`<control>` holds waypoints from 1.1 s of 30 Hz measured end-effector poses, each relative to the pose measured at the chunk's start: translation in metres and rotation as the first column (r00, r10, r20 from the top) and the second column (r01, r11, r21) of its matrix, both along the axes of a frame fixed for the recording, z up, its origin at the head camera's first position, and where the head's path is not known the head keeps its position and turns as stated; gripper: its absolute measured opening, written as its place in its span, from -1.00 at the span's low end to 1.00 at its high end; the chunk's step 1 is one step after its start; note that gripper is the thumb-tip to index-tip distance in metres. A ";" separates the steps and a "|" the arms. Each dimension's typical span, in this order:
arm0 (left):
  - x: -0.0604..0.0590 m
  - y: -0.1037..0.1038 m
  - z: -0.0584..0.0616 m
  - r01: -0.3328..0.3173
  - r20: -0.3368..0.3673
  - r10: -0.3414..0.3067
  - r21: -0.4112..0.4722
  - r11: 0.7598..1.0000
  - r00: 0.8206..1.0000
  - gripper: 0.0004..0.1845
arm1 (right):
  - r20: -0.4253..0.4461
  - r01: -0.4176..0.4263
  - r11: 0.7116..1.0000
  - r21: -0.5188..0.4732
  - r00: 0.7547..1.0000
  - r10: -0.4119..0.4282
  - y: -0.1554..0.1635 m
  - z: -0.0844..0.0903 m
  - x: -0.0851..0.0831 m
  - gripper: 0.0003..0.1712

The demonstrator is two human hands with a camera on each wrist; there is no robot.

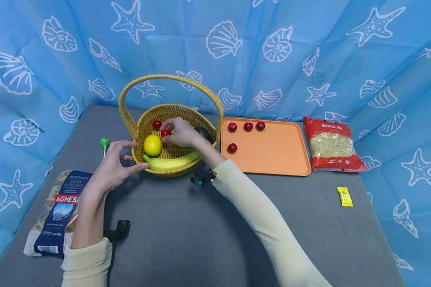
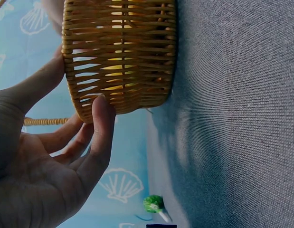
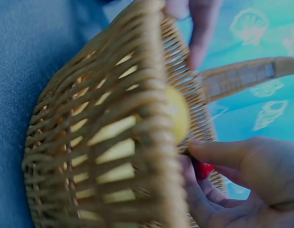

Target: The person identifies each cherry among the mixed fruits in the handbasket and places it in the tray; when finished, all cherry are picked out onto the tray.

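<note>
A wicker basket (image 1: 140, 131) with a tall handle stands mid-table. It holds a lemon (image 1: 152, 145), a banana (image 1: 172, 162), a dark fruit (image 1: 203, 133) and two cherries. My right hand (image 1: 169, 134) reaches into it and pinches one cherry (image 1: 165, 132), seen red between thumb and fingers (image 3: 203, 170) in the right wrist view. The other cherry (image 1: 157, 124) lies farther back. My left hand (image 1: 132, 156) is spread against the basket's left outer wall, and its thumb (image 2: 101, 123) lies straight on the weave (image 2: 123, 57).
An orange tray (image 1: 272, 155) to the right of the basket carries several cherries (image 1: 248, 126). A red noodle bag (image 1: 330, 145) and a yellow sachet (image 1: 345, 196) lie farther right. A blue pasta bag (image 1: 59, 207) and a green lollipop (image 1: 105, 143) lie left. Blue curtain surrounds the table.
</note>
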State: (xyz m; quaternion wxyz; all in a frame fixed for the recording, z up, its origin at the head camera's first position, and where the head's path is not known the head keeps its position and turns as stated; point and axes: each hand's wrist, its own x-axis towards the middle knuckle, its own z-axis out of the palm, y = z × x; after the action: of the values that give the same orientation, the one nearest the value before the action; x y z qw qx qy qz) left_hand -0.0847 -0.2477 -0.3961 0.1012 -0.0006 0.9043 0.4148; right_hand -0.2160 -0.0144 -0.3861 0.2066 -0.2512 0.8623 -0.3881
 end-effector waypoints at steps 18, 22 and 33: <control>0.002 0.001 0.001 -0.013 -0.003 0.013 -0.002 1.000 1.000 -0.09 | -0.038 -0.119 0.938 -0.326 0.993 0.113 0.149 0.057 0.070 -0.57; 0.002 0.000 0.000 -0.011 -0.009 0.011 -0.009 1.000 1.000 -0.08 | -0.068 -0.047 0.951 -0.304 0.997 0.028 0.188 0.056 0.073 -0.56; 0.002 0.002 0.002 -0.008 -0.008 0.008 -0.015 1.000 1.000 -0.08 | -0.125 0.257 0.964 -0.067 0.957 -0.263 0.245 -0.018 0.047 -0.61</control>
State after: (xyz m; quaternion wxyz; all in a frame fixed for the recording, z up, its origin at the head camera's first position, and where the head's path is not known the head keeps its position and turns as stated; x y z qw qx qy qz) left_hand -0.0832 -0.2462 -0.3945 0.0959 -0.0031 0.9079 0.4082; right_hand -0.1686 0.2309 -0.4042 0.0896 -0.1659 0.8898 -0.4157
